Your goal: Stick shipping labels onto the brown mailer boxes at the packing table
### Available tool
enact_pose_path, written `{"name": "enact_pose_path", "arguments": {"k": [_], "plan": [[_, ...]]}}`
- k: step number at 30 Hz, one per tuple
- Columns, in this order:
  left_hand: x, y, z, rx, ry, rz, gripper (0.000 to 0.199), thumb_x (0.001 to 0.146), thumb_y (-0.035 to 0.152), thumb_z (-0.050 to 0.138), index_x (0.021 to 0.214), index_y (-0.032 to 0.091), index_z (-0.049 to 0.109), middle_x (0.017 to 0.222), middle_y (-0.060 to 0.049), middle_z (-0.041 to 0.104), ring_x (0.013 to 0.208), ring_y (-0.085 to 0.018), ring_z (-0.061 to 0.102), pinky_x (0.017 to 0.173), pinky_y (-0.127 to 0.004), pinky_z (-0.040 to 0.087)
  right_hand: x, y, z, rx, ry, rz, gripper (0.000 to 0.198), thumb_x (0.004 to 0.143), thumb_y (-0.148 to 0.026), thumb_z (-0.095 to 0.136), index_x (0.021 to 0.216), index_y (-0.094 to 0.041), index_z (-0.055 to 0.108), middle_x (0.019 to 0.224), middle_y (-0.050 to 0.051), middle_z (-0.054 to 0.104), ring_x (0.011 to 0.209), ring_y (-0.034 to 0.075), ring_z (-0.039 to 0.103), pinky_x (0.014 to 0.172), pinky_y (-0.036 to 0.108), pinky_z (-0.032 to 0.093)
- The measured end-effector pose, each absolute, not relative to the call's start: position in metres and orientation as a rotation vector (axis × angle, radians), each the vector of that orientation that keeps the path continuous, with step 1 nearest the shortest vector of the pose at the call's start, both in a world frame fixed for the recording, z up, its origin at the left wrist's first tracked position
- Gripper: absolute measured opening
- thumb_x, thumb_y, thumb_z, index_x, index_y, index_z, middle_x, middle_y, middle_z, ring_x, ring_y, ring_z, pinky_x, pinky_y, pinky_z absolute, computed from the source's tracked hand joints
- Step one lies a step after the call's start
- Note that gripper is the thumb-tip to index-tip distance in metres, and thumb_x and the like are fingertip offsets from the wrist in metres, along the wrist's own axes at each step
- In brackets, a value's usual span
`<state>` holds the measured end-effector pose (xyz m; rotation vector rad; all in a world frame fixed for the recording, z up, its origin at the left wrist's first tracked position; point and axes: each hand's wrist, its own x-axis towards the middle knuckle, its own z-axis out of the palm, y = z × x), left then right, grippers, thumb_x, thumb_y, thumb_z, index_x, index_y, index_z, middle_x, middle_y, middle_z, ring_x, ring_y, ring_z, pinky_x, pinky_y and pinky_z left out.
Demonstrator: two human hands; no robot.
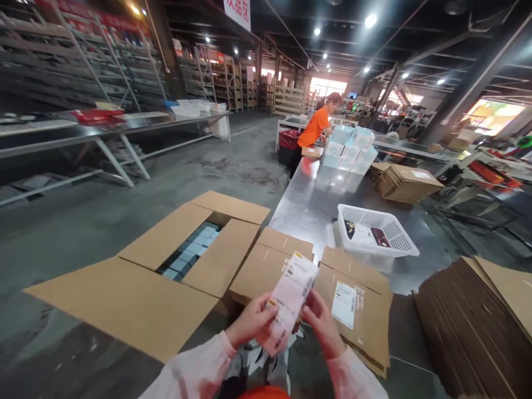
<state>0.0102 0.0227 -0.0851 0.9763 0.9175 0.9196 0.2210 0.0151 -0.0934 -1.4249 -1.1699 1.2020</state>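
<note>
A strip of printed shipping labels stretches between my two hands, above the near edge of the table. My left hand pinches its lower left side with the thumb on top. On the opposite edge, my right hand has its fingers closed on the strip. Just beyond lies a flat folded carton, partly covered by the labels. To the right, another flat carton bears a white shipping label. At the left stands an open carton with several small pale blue boxes inside.
On the metal table sits a white plastic basket holding a few packets. Stacked flat cartons stand at right, with more cartons farther back. Pale blue boxes are piled near a person in orange.
</note>
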Motion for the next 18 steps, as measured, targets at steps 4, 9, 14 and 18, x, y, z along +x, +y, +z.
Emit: {"name": "enact_pose_path", "arguments": {"k": [4, 9, 14, 18], "plan": [[0.008, 0.029, -0.087, 0.915, 0.961, 1.071, 0.056, 0.061, 0.051, 0.077, 0.100, 0.012, 0.067, 0.095, -0.011, 0.072, 0.086, -0.023, 0.064, 0.079, -0.032, 0.049, 0.151, 0.011, -0.101, -1.295, -1.186, 1.367, 0.054, 0.066, -0.061, 0.068, 0.091, -0.014, 0.067, 0.094, 0.015, 0.073, 0.087, 0.030, 0.067, 0.081, 0.046, 0.053], [-0.002, 0.036, -0.099, 0.775, 1.067, 1.136, 0.049, 0.055, 0.054, 0.079, 0.073, 0.009, 0.069, 0.068, -0.007, 0.069, 0.065, -0.018, 0.060, 0.066, -0.028, 0.046, 0.151, 0.040, -0.084, -1.305, -1.302, 1.370, 0.058, 0.057, -0.059, 0.076, 0.092, -0.014, 0.069, 0.092, 0.013, 0.073, 0.083, 0.028, 0.068, 0.078, 0.041, 0.054], [0.005, 0.037, -0.126, 0.693, 1.209, 1.186, 0.054, 0.052, 0.061, 0.076, 0.065, 0.010, 0.065, 0.057, -0.001, 0.060, 0.055, -0.013, 0.051, 0.055, -0.024, 0.038, 0.151, 0.069, -0.081, -1.400, -1.546, 1.362, 0.049, 0.062, -0.061, 0.070, 0.078, -0.015, 0.073, 0.074, 0.010, 0.073, 0.069, 0.025, 0.067, 0.064, 0.035, 0.053], [0.004, 0.046, -0.150, 0.610, 1.279, 1.185, 0.058, 0.052, 0.066, 0.073, 0.065, 0.011, 0.062, 0.055, 0.001, 0.057, 0.053, -0.012, 0.049, 0.053, -0.024, 0.036, 0.145, 0.096, -0.114, -1.523, -1.709, 0.986, 0.037, 0.067, -0.054, 0.067, 0.068, -0.017, 0.072, 0.077, 0.009, 0.071, 0.076, 0.023, 0.066, 0.070, 0.033, 0.052]]}}
